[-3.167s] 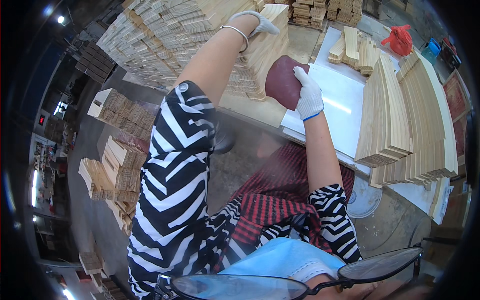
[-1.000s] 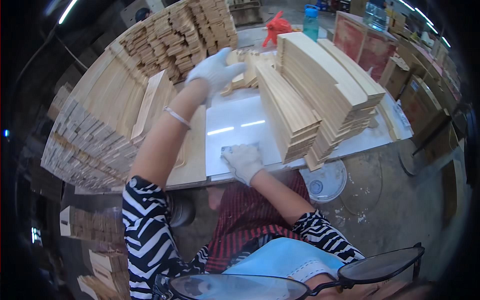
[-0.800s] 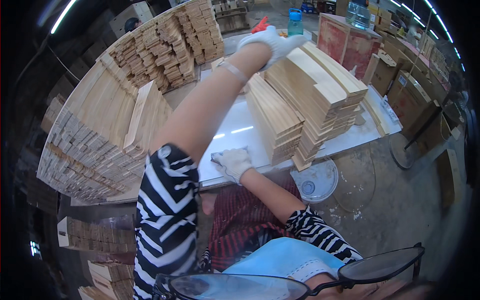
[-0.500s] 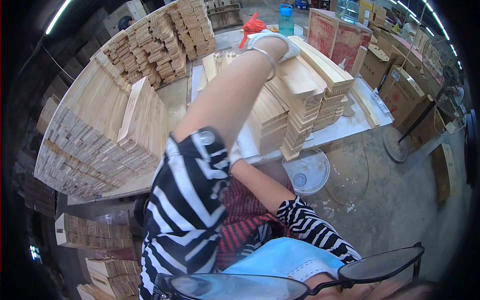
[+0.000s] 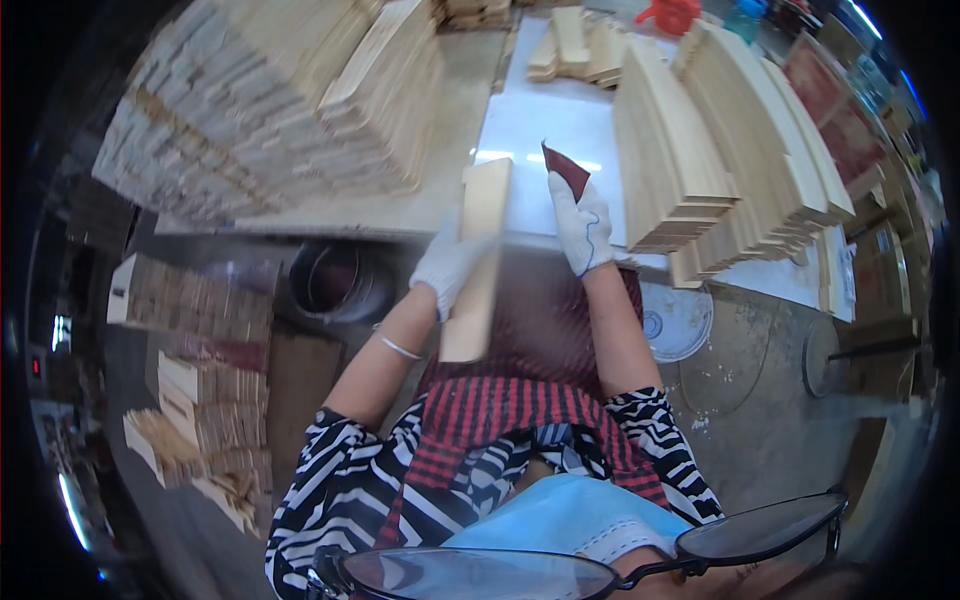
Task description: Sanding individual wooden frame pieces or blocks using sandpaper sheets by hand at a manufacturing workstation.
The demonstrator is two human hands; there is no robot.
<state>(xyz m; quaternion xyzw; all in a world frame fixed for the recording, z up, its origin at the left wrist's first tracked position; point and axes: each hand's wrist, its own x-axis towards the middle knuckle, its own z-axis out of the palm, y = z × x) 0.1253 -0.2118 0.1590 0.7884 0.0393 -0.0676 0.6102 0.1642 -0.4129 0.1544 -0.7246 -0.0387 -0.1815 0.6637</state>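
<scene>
A pale wooden board (image 5: 485,210) stands nearly upright in front of my body, slightly blurred, its far end over the table's front edge. My left hand (image 5: 448,262), in a white glove, is closed round its left side. My right hand (image 5: 582,228), also gloved in white, pinches a folded piece of dark red sandpaper (image 5: 567,174). It is beside the board and apart from it, above the white tabletop (image 5: 515,125). To the right of that hand is a stack of similar boards (image 5: 665,150).
More stacked boards (image 5: 765,130) stand farther right, and a tall pile (image 5: 250,130) fills the left. Short wood pieces (image 5: 575,45) and a red plastic bag (image 5: 672,14) lie at the back. Below are a dark bucket (image 5: 335,280), a white bucket (image 5: 675,320) and floor stacks (image 5: 190,305).
My left arm has come back from the right-hand stacks, and its hand now has a board in front of me. My right hand has come into view with the sandpaper. The view has shifted.
</scene>
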